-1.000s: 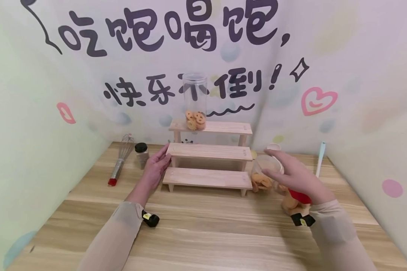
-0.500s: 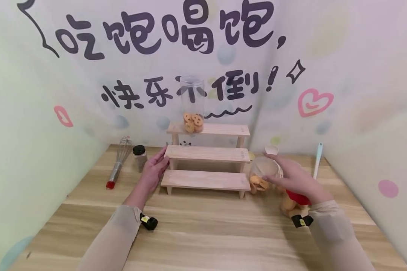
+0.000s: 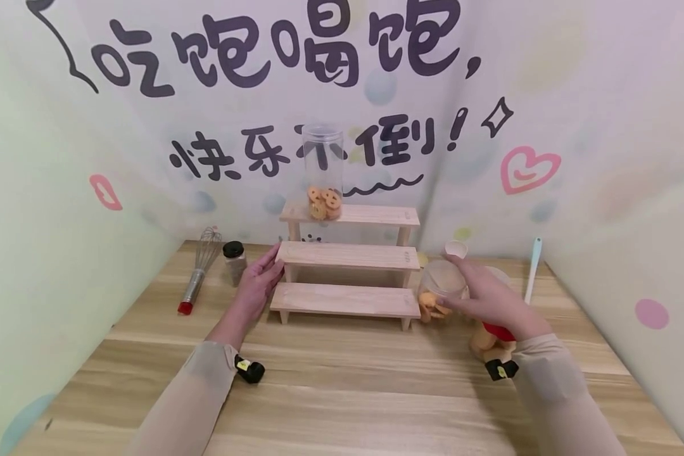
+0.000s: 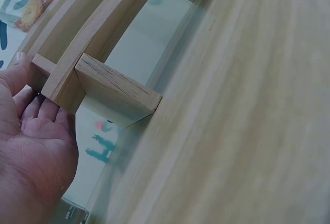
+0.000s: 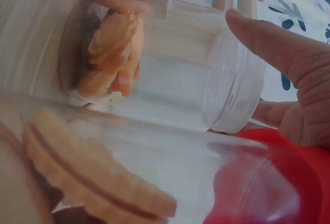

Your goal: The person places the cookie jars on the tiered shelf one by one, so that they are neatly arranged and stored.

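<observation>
A three-tier wooden shelf point(image 3: 348, 253) stands at the back of the table. My left hand point(image 3: 259, 282) grips the left end of its middle tier, thumb above and fingers beneath in the left wrist view. A clear jar of cookies point(image 3: 440, 288) stands close by the shelf's right end. Around its clear lid point(image 5: 232, 79) my right hand point(image 3: 493, 301) is spread, thumb at one side and fingers at the other, with a gap below the palm. Another clear jar point(image 5: 154, 162) holding ridged cookies lies nearest the right wrist camera. A tall cookie jar point(image 3: 323, 174) stands on the top tier.
Left of the shelf are a whisk point(image 3: 198, 272) with a red end and a black-capped shaker point(image 3: 235, 263). At right lie a pale blue-handled tool point(image 3: 534, 266) and a small white bowl point(image 3: 456, 249). Under my right wrist sits a tan thing point(image 3: 481, 342) with a red part.
My right hand has moved slightly left and closer around the jar beside the shelf. The left hand keeps its place on the shelf; the head view has shifted a little.
</observation>
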The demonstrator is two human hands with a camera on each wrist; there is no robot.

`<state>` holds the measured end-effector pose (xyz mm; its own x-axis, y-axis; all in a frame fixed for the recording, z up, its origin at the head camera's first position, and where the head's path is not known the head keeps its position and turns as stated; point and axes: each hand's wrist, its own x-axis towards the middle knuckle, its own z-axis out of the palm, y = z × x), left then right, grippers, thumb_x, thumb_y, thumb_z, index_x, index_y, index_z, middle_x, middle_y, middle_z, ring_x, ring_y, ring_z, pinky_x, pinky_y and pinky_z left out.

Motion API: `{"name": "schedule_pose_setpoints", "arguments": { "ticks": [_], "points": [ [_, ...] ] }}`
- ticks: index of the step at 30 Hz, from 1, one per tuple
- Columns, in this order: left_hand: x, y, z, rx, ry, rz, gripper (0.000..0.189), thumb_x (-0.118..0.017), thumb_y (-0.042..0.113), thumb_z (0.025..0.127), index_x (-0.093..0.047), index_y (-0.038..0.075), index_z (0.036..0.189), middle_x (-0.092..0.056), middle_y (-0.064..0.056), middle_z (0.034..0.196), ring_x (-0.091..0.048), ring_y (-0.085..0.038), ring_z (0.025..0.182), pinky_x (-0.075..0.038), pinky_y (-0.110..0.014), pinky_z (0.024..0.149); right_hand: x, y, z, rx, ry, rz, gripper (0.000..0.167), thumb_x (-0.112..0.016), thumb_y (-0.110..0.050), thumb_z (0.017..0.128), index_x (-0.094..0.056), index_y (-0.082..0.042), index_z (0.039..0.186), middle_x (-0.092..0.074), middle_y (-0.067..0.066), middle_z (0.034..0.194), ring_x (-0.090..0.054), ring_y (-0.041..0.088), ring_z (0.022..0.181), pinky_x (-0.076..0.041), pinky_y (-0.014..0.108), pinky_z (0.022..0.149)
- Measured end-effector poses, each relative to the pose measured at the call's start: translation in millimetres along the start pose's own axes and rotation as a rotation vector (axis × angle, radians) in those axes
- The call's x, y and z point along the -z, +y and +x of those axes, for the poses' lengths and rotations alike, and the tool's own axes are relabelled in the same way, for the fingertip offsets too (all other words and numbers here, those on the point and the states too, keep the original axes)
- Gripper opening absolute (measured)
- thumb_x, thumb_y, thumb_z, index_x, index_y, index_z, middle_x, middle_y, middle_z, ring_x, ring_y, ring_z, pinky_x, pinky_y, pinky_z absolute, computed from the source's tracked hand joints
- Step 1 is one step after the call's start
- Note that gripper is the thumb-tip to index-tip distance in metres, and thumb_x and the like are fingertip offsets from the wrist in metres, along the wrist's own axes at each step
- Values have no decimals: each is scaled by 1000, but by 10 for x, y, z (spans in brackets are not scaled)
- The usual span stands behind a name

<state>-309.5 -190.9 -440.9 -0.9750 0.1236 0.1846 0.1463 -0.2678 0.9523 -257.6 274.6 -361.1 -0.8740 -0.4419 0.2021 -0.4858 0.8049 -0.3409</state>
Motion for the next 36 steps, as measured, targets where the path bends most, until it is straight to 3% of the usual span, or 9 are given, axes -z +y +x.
{"name": "schedule_pose_setpoints", "arguments": {
  "ticks": [15, 24, 32, 36],
  "points": [
    [30, -26, 0, 1, -12, -9, 59, -57, 14, 103, -33, 13, 157, -25, -3, 165, -30, -21, 148, -33, -29, 117, -40, -2, -4, -41, -16, -37, 101, -75, -55, 86, -26, -3, 158, -42, 25, 152, -38, 45, 138, -35, 63, 112],
    [31, -11, 26, -13, -26, 4, 63, -61, 20, 102, -33, 13, 158, -25, -4, 165, -29, -21, 149, -31, -30, 119, -27, -31, 7, -24, 6, -102, 99, -72, -61, 85, -31, -5, 156, -47, 24, 148, -44, 45, 134, -41, 62, 107],
    [29, -6, 21, -8, -19, -2, 62, -61, 18, 102, -34, 13, 157, -25, -2, 165, -29, -20, 149, -32, -29, 118, -17, -40, -5, 2, 26, -64, 98, -78, -56, 82, -35, -7, 155, -46, 20, 150, -43, 43, 135, -42, 62, 106],
    [22, 16, 0, -1, -19, -4, 61, -60, 16, 102, -34, 13, 157, -25, -2, 165, -29, -20, 149, -32, -30, 118, -18, -51, -21, -9, 36, -50, 99, -78, -60, 80, -36, -10, 154, -49, 20, 147, -50, 41, 129, -46, 61, 102]
  ]
}}
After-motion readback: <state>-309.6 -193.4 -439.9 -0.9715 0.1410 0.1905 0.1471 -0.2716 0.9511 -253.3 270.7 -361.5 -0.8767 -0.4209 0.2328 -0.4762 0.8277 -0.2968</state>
